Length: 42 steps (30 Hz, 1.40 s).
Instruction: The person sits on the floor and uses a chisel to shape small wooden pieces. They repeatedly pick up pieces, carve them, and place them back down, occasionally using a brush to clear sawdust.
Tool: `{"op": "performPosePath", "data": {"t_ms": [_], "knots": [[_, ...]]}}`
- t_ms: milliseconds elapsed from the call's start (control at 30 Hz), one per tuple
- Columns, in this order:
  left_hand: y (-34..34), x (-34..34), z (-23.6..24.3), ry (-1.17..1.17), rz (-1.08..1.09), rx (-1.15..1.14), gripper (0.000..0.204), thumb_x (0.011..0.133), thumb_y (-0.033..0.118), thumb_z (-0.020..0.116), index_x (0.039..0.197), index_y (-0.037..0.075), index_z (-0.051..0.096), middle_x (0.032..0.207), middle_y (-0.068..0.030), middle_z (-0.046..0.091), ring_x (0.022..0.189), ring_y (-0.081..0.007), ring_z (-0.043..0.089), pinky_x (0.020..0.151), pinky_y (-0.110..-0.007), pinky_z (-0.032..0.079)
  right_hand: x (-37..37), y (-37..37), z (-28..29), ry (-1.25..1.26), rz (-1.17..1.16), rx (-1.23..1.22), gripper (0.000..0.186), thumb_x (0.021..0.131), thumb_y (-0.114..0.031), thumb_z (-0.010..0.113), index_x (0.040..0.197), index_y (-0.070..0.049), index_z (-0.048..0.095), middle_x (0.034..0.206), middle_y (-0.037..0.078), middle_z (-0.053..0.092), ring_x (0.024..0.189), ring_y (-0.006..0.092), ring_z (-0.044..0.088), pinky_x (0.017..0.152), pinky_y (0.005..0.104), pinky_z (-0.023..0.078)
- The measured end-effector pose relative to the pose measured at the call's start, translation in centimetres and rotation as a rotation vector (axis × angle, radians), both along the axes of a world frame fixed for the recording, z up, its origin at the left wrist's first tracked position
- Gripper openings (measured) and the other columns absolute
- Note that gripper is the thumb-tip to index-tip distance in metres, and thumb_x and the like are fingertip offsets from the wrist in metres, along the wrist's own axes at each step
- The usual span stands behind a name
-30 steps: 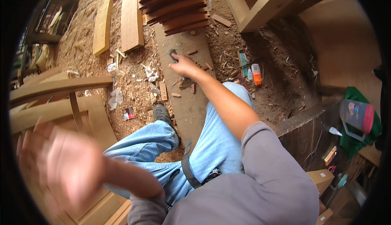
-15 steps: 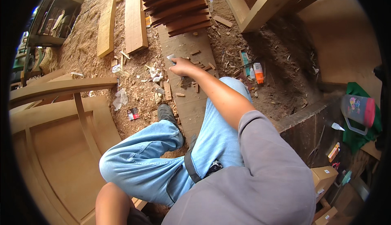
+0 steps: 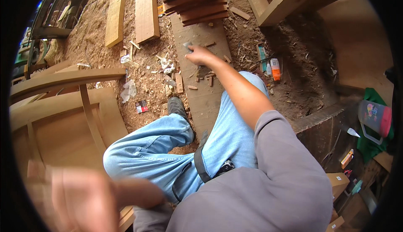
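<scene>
Over the wide plank [image 3: 208,102] on the ground, my right hand [image 3: 199,56] is closed around a small whitish object [image 3: 187,46]; its kind is too small to make out. Little wood strips [image 3: 210,81] lie on the plank under and beside that hand. Just beyond it rises a stack of dark reddish-brown boards [image 3: 195,3]. My left hand [image 3: 82,196] is raised at the lower left, in front of a panelled wooden door [image 3: 67,123]. Motion smears its fingers, and a blurred brownish shape shows beside them.
Two long boards [image 3: 147,14] lie on the shavings at far left. An orange-and-white bottle [image 3: 275,69] is to the right of my knee. On a dark bench [image 3: 321,127] at right are a white dropper bottle [image 3: 353,132] and a clear jug with a pink lid [image 3: 375,116].
My left hand has come up into view at the lower left. My right hand still holds the whitish object over the plank, now nearer the board stack. The view has shifted slightly.
</scene>
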<state>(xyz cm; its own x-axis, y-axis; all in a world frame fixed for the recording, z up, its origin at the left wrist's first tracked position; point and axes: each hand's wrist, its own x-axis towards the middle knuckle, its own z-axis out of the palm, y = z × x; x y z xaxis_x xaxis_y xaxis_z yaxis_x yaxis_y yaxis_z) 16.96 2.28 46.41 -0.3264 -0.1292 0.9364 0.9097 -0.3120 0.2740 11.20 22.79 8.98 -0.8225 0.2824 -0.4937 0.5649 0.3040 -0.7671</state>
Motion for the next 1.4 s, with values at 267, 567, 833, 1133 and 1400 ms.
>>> {"op": "performPosePath", "data": {"t_ms": [267,567,833,1133,1400], "knots": [[1.4,-12.5,-30.4,-1.986,-0.166,-0.231,0.02,0.093,0.024,0.068,0.099,0.01,0.056,0.096,-0.0079,0.058,0.098,-0.0227,0.056,0.094,-0.044,0.046,1.4,0.9,1.1,0.003,-0.06,0.016,0.07,0.087,-0.03,0.062,0.15,-0.007,0.045,0.146,0.021,0.052,0.134,0.034,0.053,0.11,0.0366,0.042],[5.0,-1.2,-51.1,-1.268,0.246,-1.595,0.046,0.072,0.032,0.084,0.107,0.004,0.072,0.104,-0.0178,0.072,0.1,-0.0332,0.069,0.086,-0.043,0.055,4.6,1.6,2.8,-0.005,-0.186,-0.117,0.069,0.088,-0.034,0.065,0.149,-0.006,0.047,0.134,0.023,0.062,0.126,0.0338,0.059,0.107,0.0374,0.044],[6.3,1.3,-52.7,-1.173,0.374,-1.618,0.027,0.075,0.016,0.076,0.1,0.006,0.071,0.109,-0.0169,0.07,0.11,-0.034,0.065,0.089,-0.042,0.052,6.9,2.7,5.0,-0.042,-0.305,-0.243,0.072,0.088,-0.03,0.068,0.148,0.001,0.045,0.093,0.019,0.074,0.071,0.022,0.072,0.07,0.035,0.057],[2.8,-6.9,-46.0,-1.257,0.265,-1.136,0.018,0.093,0.015,0.068,0.102,0.0,0.068,0.094,-0.0163,0.074,0.082,-0.0243,0.072,0.074,-0.036,0.055,3.1,2.4,-1.2,0.129,-0.161,-0.242,0.071,0.089,-0.005,0.064,0.154,-0.003,0.036,0.092,0.013,0.067,0.06,0.0168,0.062,0.05,0.0337,0.056],[-3.3,-15.6,-23.6,-1.284,0.075,-1.015,0.022,0.093,0.018,0.072,0.105,0.0,0.069,0.087,-0.0037,0.071,0.074,-0.0095,0.062,0.064,-0.027,0.05,-3.7,-2.0,-7.5,0.109,-0.022,-0.155,0.087,0.077,-0.02,0.06,0.158,-0.01,0.029,0.135,0.029,0.058,0.121,0.0369,0.061,0.101,0.0398,0.048]]}}
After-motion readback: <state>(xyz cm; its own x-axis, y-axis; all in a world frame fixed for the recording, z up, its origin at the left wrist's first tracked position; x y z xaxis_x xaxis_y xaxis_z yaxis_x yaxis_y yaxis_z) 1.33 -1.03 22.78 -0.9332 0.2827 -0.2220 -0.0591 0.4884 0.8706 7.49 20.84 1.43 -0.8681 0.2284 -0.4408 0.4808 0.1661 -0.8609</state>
